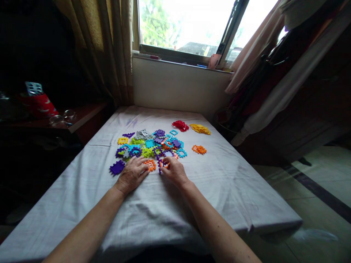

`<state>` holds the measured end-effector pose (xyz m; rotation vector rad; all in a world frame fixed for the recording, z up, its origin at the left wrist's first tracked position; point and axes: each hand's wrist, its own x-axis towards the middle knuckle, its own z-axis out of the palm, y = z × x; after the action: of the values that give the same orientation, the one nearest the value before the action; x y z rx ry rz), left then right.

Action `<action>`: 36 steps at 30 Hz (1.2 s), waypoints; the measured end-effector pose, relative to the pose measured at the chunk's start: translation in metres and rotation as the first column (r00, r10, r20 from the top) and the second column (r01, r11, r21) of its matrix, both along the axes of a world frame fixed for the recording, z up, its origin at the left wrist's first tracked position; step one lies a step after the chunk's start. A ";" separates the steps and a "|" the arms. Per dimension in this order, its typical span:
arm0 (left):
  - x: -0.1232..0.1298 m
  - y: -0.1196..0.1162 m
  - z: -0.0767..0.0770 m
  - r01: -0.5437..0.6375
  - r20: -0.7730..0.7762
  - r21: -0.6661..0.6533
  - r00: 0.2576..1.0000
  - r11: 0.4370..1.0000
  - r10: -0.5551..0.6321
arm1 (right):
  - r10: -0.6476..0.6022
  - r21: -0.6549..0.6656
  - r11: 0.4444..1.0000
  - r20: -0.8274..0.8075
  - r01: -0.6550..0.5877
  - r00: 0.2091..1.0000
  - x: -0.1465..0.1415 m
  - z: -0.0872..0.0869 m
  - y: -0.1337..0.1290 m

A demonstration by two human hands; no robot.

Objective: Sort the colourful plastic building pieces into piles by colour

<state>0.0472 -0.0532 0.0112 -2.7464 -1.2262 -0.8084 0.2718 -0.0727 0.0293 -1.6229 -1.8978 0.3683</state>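
Note:
Interlocking plastic building tiles with notched edges lie in a mixed pile at the table's middle. My left hand (133, 171) rests flat at the pile's near edge, fingers stretched out, fingertips touching an orange tile (150, 165). Beside its wrist side lies a solid purple tile (117, 167). Closed in a pinch, my right hand (174, 170) is at a small orange tile (161, 164) next to a purple open-frame tile (157, 151); its fingertips partly hide what they grip. Lime green tiles (148, 152) and a light blue frame tile (181, 152) are just beyond the hands.
Sorted stacks stand right of the pile: red tiles (180, 126), yellow tiles (200, 129) and orange tiles (199, 149). A pale cloth (219, 190) covers the table. A window sill (181, 63) is behind, a dark side table (87, 116) at left, hanging clothes (263, 113) at right.

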 end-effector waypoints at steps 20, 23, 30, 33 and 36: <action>0.001 -0.001 0.002 0.017 0.004 -0.004 1.000 1.000 -0.016 | 0.144 0.008 0.988 0.352 -0.157 0.925 0.015 0.008 -0.008; 0.001 -0.001 0.002 0.012 0.003 0.008 1.000 1.000 -0.012 | 0.170 0.045 0.980 0.317 -0.194 0.933 0.016 0.005 -0.007; -0.001 0.000 0.000 0.013 0.019 0.011 1.000 1.000 -0.013 | -0.254 0.249 0.945 0.146 0.213 0.956 0.089 0.012 0.027; -0.001 0.001 -0.001 0.010 0.022 0.010 1.000 1.000 -0.011 | -0.490 0.200 0.868 0.198 0.455 0.849 0.132 0.011 0.044; -0.001 0.001 -0.001 0.005 0.016 0.016 1.000 1.000 -0.005 | -0.573 0.130 0.819 0.258 0.560 0.778 0.157 0.000 0.052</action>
<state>0.0467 -0.0524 0.0099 -2.7369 -1.2108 -0.8390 0.4283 -0.0210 0.0291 -2.2056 -1.4737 -0.1780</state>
